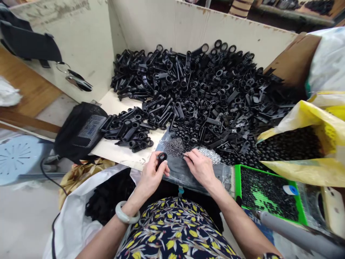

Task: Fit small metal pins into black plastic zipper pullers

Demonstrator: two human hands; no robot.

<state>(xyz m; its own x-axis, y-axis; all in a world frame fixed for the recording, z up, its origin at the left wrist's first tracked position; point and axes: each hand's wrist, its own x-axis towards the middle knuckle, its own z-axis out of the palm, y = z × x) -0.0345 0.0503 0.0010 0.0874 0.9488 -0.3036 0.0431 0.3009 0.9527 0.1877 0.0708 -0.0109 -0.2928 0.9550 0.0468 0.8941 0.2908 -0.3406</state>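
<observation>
My left hand point(153, 172) is closed round a black ring-ended part point(162, 157), its ring pointing up. To the right, my right hand point(199, 166) pinches a small thin metal piece point(185, 155) between thumb and forefinger. The two hands are apart, above the grey work surface point(175, 175). Just beyond them lie a heap of small dark metal pieces point(174, 146) and a heap of shiny silver pieces point(211, 155), partly behind my right hand. A large pile of black plastic parts point(183, 79) spreads behind these.
A green tray point(237, 180) of small black pieces stands at the right, below a yellow bag point(299, 172) of black balls. A black pouch point(81, 131) lies left. An open white sack point(72, 212) sits lower left. Board walls point(167, 21) enclose the back.
</observation>
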